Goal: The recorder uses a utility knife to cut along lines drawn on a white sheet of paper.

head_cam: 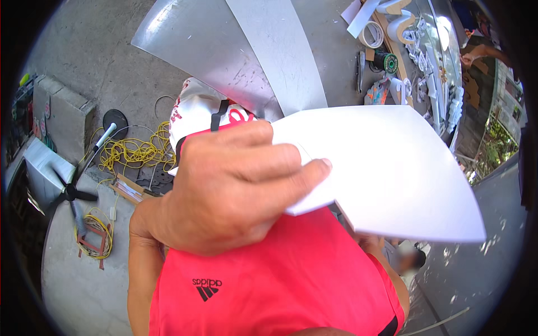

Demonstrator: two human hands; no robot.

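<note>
My left hand (pixel 227 185), slightly blurred, lies over the left part of a flat white panel (pixel 399 164). Its fingers are bent, and one fingertip touches the panel's top face. The thumb is hidden, so its grip is unclear. The panel has a curved right edge and a notch on the near side, and it is up in front of my red Adidas top. At the panel's near edge, my right hand (pixel 368 241) shows only in part; the panel covers its fingers. Beyond my lap is a shiny grey sheet (pixel 210 46) with a paler strip (pixel 277 46) along its right side.
A black-bladed pedestal fan (pixel 70 192) stands left, near tangled yellow cord (pixel 122 151) and a concrete block (pixel 61 107). At upper right are a tape roll (pixel 371 34), a spool (pixel 386 61) and white offcuts (pixel 433 80). Another person (pixel 405 256) is at lower right; someone's hand (pixel 473 56) shows far right.
</note>
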